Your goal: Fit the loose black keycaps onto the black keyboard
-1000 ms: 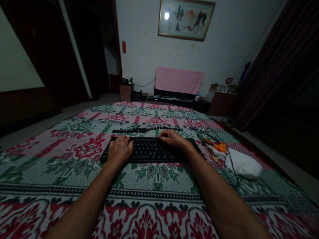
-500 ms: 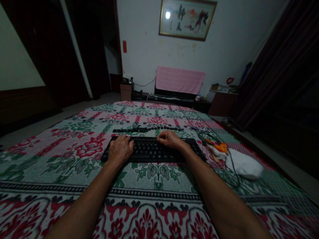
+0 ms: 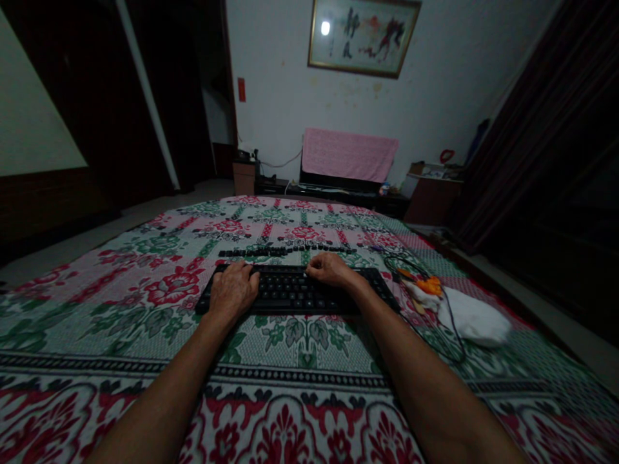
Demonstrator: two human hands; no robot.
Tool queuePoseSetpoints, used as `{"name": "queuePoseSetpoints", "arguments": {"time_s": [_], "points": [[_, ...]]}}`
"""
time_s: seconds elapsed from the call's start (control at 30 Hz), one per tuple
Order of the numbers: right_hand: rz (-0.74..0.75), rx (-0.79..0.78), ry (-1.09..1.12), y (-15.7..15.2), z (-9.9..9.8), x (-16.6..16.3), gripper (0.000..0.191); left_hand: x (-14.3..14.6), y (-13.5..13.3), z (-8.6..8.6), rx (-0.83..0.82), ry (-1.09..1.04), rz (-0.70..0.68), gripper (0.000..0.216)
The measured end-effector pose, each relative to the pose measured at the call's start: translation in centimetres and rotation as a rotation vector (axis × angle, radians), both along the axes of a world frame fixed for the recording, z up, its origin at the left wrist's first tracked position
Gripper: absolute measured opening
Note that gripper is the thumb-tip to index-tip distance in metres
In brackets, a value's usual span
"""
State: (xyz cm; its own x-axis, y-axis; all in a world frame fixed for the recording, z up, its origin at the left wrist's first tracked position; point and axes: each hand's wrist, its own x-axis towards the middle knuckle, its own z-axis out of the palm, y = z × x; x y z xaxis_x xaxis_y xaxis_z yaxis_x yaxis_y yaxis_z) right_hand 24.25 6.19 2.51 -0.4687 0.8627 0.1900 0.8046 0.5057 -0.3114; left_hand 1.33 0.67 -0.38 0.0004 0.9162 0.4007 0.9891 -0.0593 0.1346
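- Flowered bedspread [image 3: 120, 303] is filling the lower frame, and everything is lying on it.
- Black keyboard [image 3: 290, 293] is lying flat at centre frame, long side running across the picture.
- White bundle [image 3: 471, 319] is sitting at right of frame, apart from the keyboard's right end, with a dark cable [image 3: 449, 316] running over it.
- My left hand [image 3: 232, 290] is resting palm down on the keyboard's left end, fingers loosely bent, gripping nothing.
- My right hand [image 3: 331, 269] is sitting at the keyboard's upper edge, centre-right, fingertips bent down onto the top key rows. Too dark to tell if they're pinching a key.
- Row of small dark pieces [image 3: 285, 250], keycaps by the look, is lying just above the keyboard in frame, clear of both hands.
- Step, as I'm judging it: left is steadying the board while right is working the top rows.
- Next move is calling for a fine fingertip pinch on one small key, with the left pressing down so the board isn't sliding on soft cloth.
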Motion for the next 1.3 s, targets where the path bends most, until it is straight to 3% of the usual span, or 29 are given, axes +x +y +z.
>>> {"name": "queuePoseSetpoints", "arguments": {"time_s": [0.47,0.97,1.3], "points": [[0.235,-0.034,0.052,0.0,0.5,1.0,0.017,0.0,0.1,-0.1,0.018,0.013,-0.003,0.036],[0.139,-0.038,0.014,-0.7,0.9,0.5,0.017,0.0,0.1,0.0,0.005,-0.007,0.001,0.035],[0.129,-0.203,0.228,0.4,-0.2,1.4,0.022,0.0,0.0,0.0,0.012,-0.006,-0.002,0.035]]}}
